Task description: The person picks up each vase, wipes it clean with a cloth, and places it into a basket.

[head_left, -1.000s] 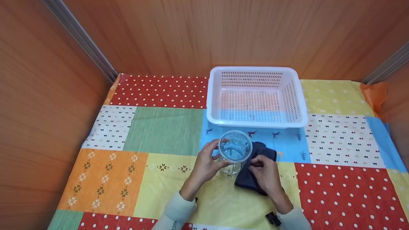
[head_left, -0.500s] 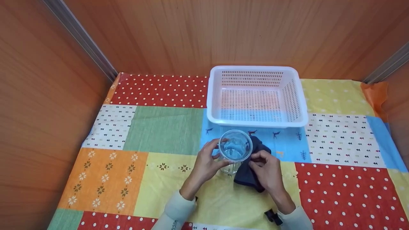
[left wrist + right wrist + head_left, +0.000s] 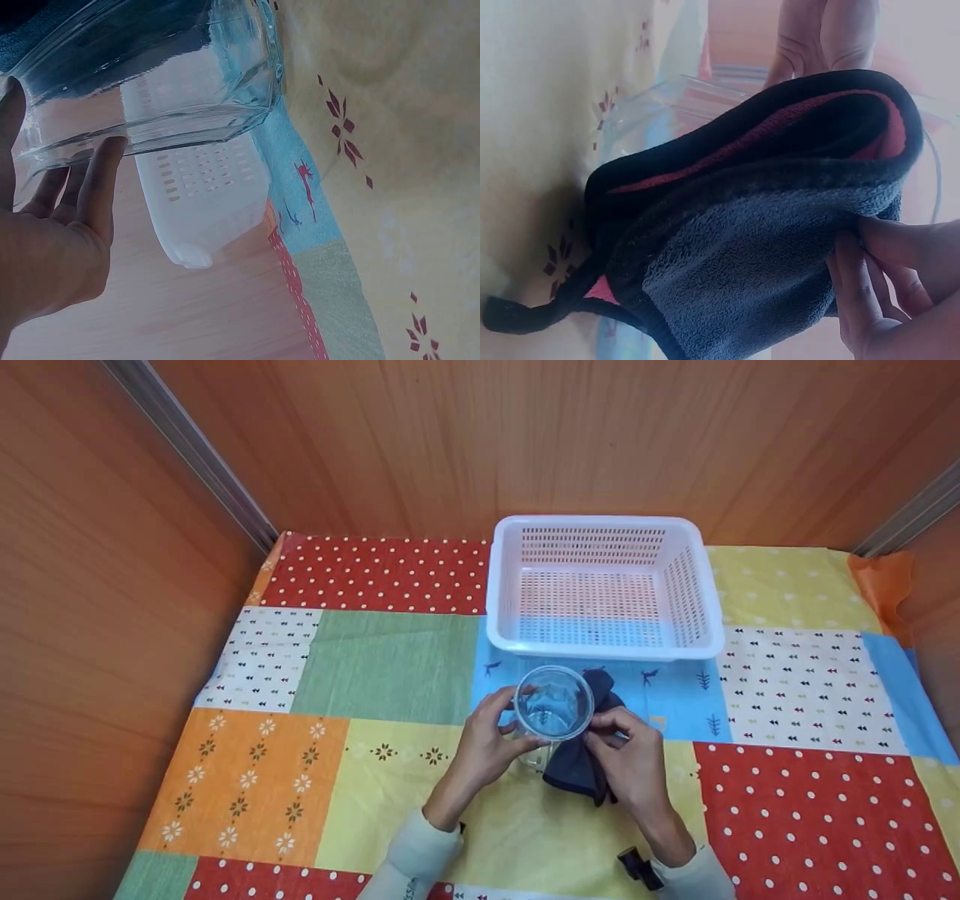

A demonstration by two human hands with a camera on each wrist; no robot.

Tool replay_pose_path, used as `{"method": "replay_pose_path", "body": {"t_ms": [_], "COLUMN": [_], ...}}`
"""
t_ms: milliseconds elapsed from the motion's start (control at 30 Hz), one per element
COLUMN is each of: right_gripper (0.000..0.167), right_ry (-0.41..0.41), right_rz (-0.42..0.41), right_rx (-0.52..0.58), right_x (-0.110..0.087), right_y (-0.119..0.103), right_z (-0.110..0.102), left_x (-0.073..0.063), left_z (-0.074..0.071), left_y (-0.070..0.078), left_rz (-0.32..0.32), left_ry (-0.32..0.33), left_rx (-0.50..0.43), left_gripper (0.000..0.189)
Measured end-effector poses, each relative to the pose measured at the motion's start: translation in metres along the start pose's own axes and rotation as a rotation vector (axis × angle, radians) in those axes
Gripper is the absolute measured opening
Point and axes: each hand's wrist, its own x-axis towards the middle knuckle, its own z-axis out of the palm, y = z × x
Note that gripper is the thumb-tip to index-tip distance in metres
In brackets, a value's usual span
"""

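My tabletop [image 3: 390, 660] is a patchwork of dotted red, green, orange, yellow and blue, boxed in by wood-grained walls [image 3: 525, 435] with grey strips [image 3: 202, 450] at the corners. A white slotted basket [image 3: 600, 651] sits toward the back. Nearer me, the glass [image 3: 553, 705] is upright, clear, round-rimmed and faceted down its sides; I can't tell whether it touches the tabletop. My left hand [image 3: 484, 742] curls round it. My right hand [image 3: 634, 757] pinches the cloth [image 3: 574, 771] beside it, dark grey, folded, black-edged, pink inside, with a loop [image 3: 536, 317].
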Motion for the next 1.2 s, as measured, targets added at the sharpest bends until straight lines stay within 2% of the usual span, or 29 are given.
{"method": "replay_pose_path", "body": {"t_ms": [700,1200], "right_gripper": [0.017,0.020], "right_ry": [-0.025,-0.071], "right_rz": [-0.007,0.093], "right_rx": [-0.084,-0.198], "right_x": [0.000,-0.004], "right_y": [0.006,0.039], "right_z": [-0.002,-0.002], "left_x": [0.000,0.000], "left_z": [0.000,0.001], "left_y": [-0.001,-0.001], "left_rz": [0.018,0.003], "left_ry": [0.013,0.015], "left_rx": [0.003,-0.017], "left_gripper": [0.065,0.065]}}
